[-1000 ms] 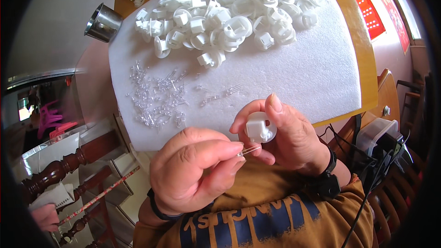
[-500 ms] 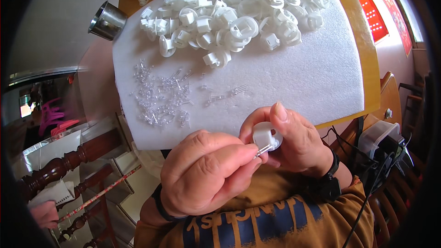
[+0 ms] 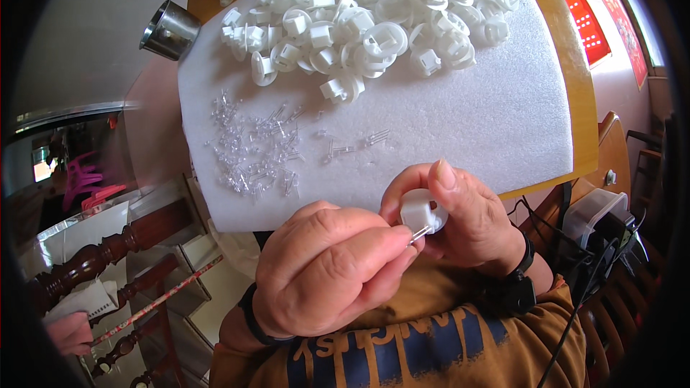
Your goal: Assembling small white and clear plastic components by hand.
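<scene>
My right hand (image 3: 471,219) is closed around a small white plastic fitting (image 3: 419,214), a round piece with a boxy block and a hole, with the thumb raised along its far side. Pinched between the thumb and fingertips of my left hand (image 3: 330,266) is a thin clear plastic pin (image 3: 421,233). The pin's tip lies against the near edge of the fitting; whether it has gone in, I cannot tell. Past my hands, a scatter of loose clear pins (image 3: 255,147) lies on the white foam sheet (image 3: 474,115), with a few more pins (image 3: 376,137) to their right.
A large heap of similar white fittings (image 3: 384,39) covers the sheet's far side. A metal cup (image 3: 170,30) stands at the far left edge. The wooden table (image 3: 586,122) shows at the right. A box with black cables (image 3: 596,219) sits at right; another person's hand (image 3: 70,332) appears lower left.
Both hands have shifted slightly right, together with the fitting and the pin. The pin's tip stays at the fitting's near edge, and both grips look the same.
</scene>
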{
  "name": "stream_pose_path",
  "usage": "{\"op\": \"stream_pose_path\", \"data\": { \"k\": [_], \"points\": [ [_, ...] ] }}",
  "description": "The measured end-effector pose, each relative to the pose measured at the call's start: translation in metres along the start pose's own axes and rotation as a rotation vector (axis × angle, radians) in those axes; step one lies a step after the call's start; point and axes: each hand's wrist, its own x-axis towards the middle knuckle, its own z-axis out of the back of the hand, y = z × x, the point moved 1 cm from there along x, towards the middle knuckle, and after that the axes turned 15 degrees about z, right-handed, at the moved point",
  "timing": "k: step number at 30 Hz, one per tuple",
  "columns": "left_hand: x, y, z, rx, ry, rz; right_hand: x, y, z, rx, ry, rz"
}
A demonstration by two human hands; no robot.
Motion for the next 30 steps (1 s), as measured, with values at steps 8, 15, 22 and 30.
{"op": "stream_pose_path", "data": {
  "k": [8, 15, 22, 30],
  "points": [
    [-0.0005, -0.0012, -0.0009, 0.041, -0.017, -0.015, -0.0007, -0.0025, 0.0009, -0.005, -0.013, 0.026],
    [-0.0013, -0.0031, 0.0001, 0.072, -0.004, -0.006, -0.0030, 0.0019, -0.0010, -0.146, -0.063, 0.125],
    [-0.0037, -0.0027, -0.0021, 0.117, -0.014, -0.017, -0.0033, 0.0043, 0.0006, -0.159, -0.082, 0.070],
    [-0.0006, 0.0009, -0.0069, 0.186, 0.010, -0.019, -0.0028, 0.0009, 0.0016, -0.204, -0.065, 0.145]
  ]
}}
